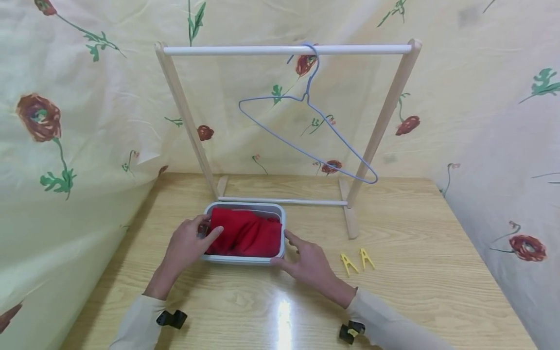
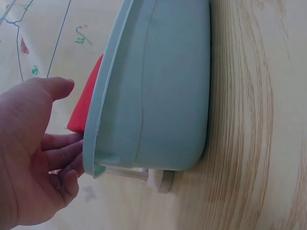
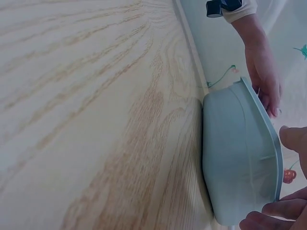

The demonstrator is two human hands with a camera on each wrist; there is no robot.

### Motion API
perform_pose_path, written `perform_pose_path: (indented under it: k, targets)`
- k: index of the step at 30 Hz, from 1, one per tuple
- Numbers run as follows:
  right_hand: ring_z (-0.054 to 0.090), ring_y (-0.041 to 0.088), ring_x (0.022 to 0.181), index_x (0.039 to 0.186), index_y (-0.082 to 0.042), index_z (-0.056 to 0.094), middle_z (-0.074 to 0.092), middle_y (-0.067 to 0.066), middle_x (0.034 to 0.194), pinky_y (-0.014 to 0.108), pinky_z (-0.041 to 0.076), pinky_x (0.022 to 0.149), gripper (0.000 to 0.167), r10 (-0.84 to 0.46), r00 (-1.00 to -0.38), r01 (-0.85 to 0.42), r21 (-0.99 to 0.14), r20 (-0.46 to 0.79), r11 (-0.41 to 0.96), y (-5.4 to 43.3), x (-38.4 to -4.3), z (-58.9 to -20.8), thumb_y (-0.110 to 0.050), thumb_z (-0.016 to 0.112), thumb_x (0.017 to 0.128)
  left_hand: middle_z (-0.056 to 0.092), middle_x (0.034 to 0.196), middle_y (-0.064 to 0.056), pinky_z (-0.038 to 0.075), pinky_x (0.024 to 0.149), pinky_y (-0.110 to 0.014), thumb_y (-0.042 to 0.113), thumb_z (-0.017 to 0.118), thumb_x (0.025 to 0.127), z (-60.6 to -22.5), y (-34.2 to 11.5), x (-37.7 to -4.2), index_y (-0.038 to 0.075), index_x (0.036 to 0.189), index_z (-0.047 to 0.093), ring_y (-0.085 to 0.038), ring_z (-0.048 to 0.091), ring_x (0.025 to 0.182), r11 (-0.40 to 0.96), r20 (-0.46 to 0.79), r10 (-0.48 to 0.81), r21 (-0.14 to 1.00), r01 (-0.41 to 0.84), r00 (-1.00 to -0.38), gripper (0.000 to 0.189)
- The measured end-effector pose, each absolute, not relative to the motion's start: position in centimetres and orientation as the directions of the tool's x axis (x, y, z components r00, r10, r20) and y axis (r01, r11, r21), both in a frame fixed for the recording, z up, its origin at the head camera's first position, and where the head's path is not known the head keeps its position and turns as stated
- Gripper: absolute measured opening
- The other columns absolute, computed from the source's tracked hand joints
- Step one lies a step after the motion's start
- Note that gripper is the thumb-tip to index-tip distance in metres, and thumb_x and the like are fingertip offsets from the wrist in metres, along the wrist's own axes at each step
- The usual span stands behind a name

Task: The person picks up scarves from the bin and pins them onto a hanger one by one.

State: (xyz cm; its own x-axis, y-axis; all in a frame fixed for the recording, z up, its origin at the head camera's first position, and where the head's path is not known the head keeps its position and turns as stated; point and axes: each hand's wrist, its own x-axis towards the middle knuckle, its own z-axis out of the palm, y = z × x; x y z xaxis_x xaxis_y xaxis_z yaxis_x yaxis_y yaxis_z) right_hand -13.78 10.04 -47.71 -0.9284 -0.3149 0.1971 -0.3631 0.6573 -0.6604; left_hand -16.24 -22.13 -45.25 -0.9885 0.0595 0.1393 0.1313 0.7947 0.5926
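Observation:
A pale blue-grey plastic basin (image 2: 158,96) stands on the table with folded red cloth (image 1: 247,233) inside. At the basin's left end is my left hand (image 1: 190,240), its fingers reaching to the rim beside the cloth's corner. In the left wrist view the left thumb (image 2: 60,87) stands apart from the fingers, near the cloth. My right hand (image 1: 310,262) is at the basin's right end. Its thumb is by the near corner and its fingertips (image 3: 278,209) are at the rim. Much of the cloth lies below the rim, hidden in both wrist views.
Behind the basin stands a wooden rack with a white top rail (image 1: 227,50). A blue wire hanger (image 1: 280,138) hangs from it, slanting down to the right. Two yellow clothespins (image 1: 349,264) lie on the table (image 1: 420,272) to the right. Flowered fabric (image 1: 78,160) surrounds the table.

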Motion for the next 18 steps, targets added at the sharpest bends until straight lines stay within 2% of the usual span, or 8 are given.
perform_pose_path:
  k: [3,9,14,18]
  targets:
    - [0.074,0.033,0.097,0.147,-0.006,0.054,0.072,0.017,0.123,0.045,0.059,0.082,0.085,-0.311,-0.93,-0.359,-0.668,0.196,0.652,10.0,-13.8,-47.8,-0.052,0.082,0.082,0.07,0.113,-0.014,0.053,0.086,-0.047,0.054,0.068,0.094,-45.3,-22.0,-16.4,-0.003,0.138,0.057,-0.028,0.063,0.099,0.795,0.107,0.066,0.596,0.117,-0.992,0.072]
    - [0.073,0.033,0.1,0.147,-0.008,0.055,0.072,0.016,0.122,0.046,0.059,0.084,0.082,-0.3,-0.936,-0.341,-0.681,0.184,0.648,10.0,-13.7,-47.8,-0.049,0.083,0.081,0.065,0.104,-0.013,0.05,0.074,-0.037,0.05,0.078,0.086,-45.6,-21.5,-16.8,-0.004,0.135,0.055,-0.027,0.057,0.094,0.814,0.095,0.097,0.566,0.134,-0.991,0.077]
    - [0.074,0.032,0.099,0.146,-0.007,0.056,0.073,0.016,0.12,0.044,0.06,0.083,0.082,-0.302,-0.933,-0.35,-0.673,0.194,0.651,10.0,-13.8,-47.9,-0.05,0.082,0.082,0.064,0.098,-0.011,0.049,0.071,-0.034,0.034,0.086,0.083,-45.7,-20.9,-17.0,-0.002,0.124,0.057,-0.026,0.058,0.09,0.8,0.14,0.112,0.574,0.173,-0.984,0.062]
    - [0.074,0.031,0.097,0.145,-0.006,0.056,0.074,0.017,0.118,0.044,0.06,0.081,0.081,-0.301,-0.93,-0.363,-0.667,0.212,0.651,10.0,-13.8,-47.9,-0.05,0.082,0.082,0.065,0.093,-0.008,0.052,0.068,-0.032,0.024,0.085,0.084,-45.6,-20.4,-17.1,0.002,0.113,0.058,-0.023,0.061,0.084,0.766,0.126,0.111,0.621,0.166,-0.986,0.045]
